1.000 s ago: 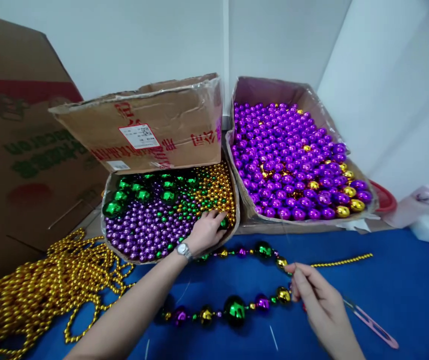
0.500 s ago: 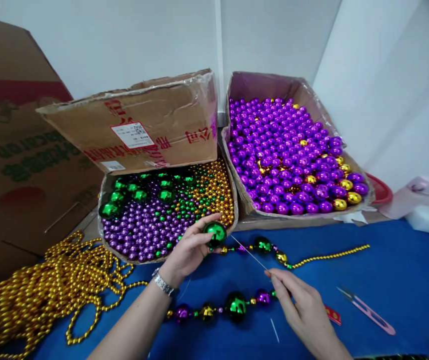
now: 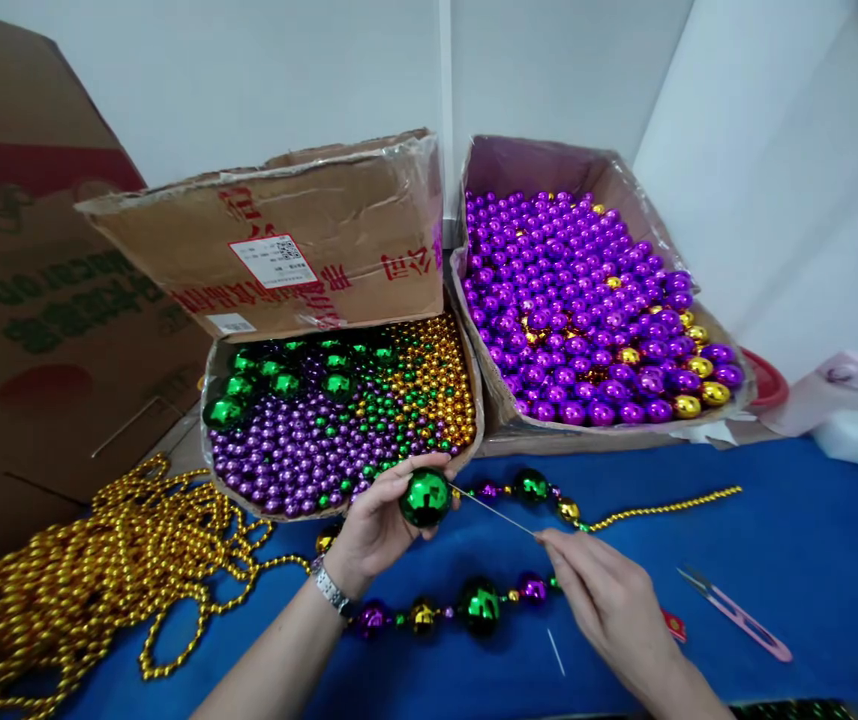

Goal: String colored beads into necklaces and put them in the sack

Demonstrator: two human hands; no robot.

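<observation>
My left hand holds a large shiny green bead just in front of the near box. My right hand pinches a long thin needle whose tip touches the green bead's right side. A partly strung strand of green, purple and gold beads lies on the blue table below both hands, and it loops back behind the green bead. The near cardboard box holds mixed purple, green and gold beads.
A second box at the right is full of larger purple beads with some gold ones. A pile of gold bead chain lies at the left. Pink thread snips lie at the right. A big folded carton stands at the left.
My left hand left the box with a large green bead and brought it toward me. My right hand raised the needle until its tip met the bead.
</observation>
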